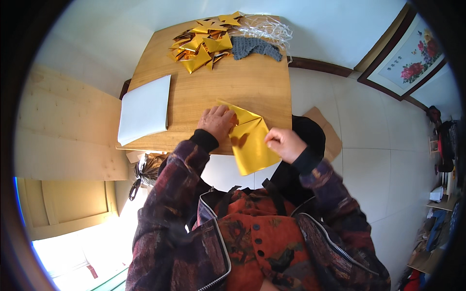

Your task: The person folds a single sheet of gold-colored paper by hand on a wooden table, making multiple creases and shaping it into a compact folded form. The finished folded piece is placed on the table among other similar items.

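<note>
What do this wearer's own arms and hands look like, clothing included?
The left hand and right hand are both bare, without gloves. Each wrist is ringed by a plain black cuff. Above the cuffs, both jacket sleeves carry a mottled pattern of dark purple, maroon and near-black patches. No cables show on either arm.

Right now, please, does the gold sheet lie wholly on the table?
No, the gold sheet reaches past the near edge of the table.

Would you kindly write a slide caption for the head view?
Left hand and right hand at a partly folded gold sheet overhanging the wooden table, with gold pieces heaped beyond.
</note>
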A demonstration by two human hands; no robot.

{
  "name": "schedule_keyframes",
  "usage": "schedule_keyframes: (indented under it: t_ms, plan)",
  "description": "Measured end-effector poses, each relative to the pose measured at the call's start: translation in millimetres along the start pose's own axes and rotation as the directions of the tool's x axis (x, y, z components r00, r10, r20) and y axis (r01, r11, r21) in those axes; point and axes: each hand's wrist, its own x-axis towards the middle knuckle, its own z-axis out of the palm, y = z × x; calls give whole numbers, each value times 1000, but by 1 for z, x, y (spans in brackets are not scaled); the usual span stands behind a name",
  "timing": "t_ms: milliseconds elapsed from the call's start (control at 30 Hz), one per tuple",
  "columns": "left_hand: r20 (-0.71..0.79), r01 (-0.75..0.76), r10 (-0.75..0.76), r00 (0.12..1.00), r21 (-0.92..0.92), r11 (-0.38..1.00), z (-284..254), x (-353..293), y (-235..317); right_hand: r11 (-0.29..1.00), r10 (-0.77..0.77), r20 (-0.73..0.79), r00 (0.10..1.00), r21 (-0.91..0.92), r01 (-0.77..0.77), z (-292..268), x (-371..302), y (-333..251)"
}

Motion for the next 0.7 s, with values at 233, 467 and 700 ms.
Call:
schedule_keyframes:
  t_ms: [233, 467, 700]
  plan:
    - [67, 156, -147, 987, -142, 978, 26, -6, 12, 824, -147, -131, 980, -564, 48, -44, 20, -11]
    - [23, 137, -136, 991, -79, 987, 35, -13, 9, 735, -271, -83, 959, -662, 150, 47, 50, -19]
    - [70, 165, -162, 984, -44, 985, 29, -16, 6, 717, -216, -126, 968, -694, 70, 55, 59, -2]
